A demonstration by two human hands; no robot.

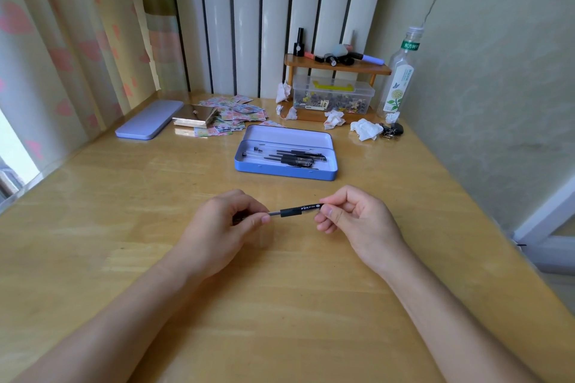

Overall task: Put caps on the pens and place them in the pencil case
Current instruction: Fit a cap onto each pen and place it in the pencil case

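Pen (297, 210) pinched between my left hand (224, 227) and right hand (354, 221) fingertips above wooden table (280, 305), open pencil case (286, 152) at 12 o'clock, its lid (149, 123) at 10, radiator (273, 9) behind, curtain (56, 40) at 9.

Both hands, left hand (217, 221) and right hand (351, 221), pinch one pen (294, 211) (black) before the open pencil case (286, 172).

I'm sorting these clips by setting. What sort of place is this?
Most likely a home desk in a bedroom or study corner. A wooden table sits against a white radiator and a patterned curtain, with a small shelf of cosmetics and an open pencil case on it.
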